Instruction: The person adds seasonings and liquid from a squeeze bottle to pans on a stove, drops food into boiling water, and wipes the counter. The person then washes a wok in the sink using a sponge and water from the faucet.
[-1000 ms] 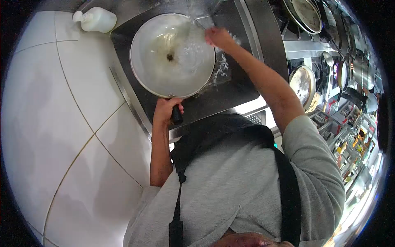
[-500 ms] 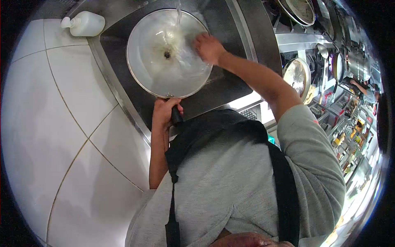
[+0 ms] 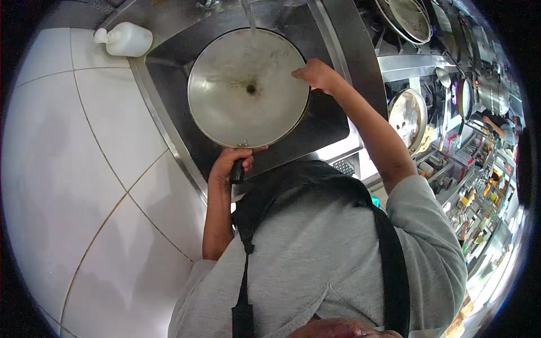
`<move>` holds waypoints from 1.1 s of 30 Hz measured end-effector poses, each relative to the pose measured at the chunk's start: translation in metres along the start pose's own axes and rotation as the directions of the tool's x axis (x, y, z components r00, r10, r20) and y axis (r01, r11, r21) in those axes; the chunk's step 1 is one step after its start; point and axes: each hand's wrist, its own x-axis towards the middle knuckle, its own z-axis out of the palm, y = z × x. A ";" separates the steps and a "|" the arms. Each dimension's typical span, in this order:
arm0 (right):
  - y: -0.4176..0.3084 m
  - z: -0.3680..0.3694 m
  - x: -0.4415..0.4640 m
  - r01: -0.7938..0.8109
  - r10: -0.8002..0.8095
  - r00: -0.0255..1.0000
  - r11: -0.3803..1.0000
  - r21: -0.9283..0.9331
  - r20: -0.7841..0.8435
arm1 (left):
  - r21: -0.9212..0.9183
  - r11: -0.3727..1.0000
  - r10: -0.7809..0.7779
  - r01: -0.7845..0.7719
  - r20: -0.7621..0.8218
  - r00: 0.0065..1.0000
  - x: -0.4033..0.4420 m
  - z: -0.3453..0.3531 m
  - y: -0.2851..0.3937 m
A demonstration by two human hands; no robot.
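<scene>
A wide round metal pan (image 3: pixel 248 107) with a dark spot near its middle is held over the dark sink (image 3: pixel 324 121). Beneath its near rim my left hand (image 3: pixel 230 163) is closed round the black handle (image 3: pixel 237 172). At the pan's right rim is my right hand (image 3: pixel 317 75), its fingers bent over the edge; whether they pinch the rim or something small cannot be made out. A stream of water (image 3: pixel 248 16) comes down at the far rim of the pan.
A white pump bottle (image 3: pixel 129 39) stands at the sink's far left corner by the white tiles (image 3: pixel 67 169). On the right are a stove with pans (image 3: pixel 408 119), a ladle (image 3: pixel 443 76) and shelves of goods. Another person (image 3: pixel 506 134) is far off at the right.
My right hand has moved from over the inside of the pan to its right rim. The cloudy water and foam seen in the pan earlier are mostly gone. My left hand keeps its hold.
</scene>
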 end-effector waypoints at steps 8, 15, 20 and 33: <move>-0.034 -0.040 -0.077 0.085 -0.209 0.849 0.961 -0.265 -0.485 | 0.033 0.964 -0.261 0.265 -0.095 0.961 0.114 0.002 -0.008; 0.005 -0.034 -0.062 0.158 -0.022 0.863 0.961 0.229 -0.505 | 0.285 0.938 -0.200 0.198 -0.021 0.980 0.175 -0.033 0.057; 0.044 -0.014 -0.011 0.173 0.031 0.905 0.884 0.435 -0.424 | 0.382 0.912 -0.111 0.151 -0.125 0.986 0.141 -0.044 0.063; -0.122 -0.017 0.042 0.333 -0.352 0.908 0.281 0.900 -0.226 | 0.464 0.873 0.340 -0.149 -0.361 0.868 0.061 -0.015 -0.005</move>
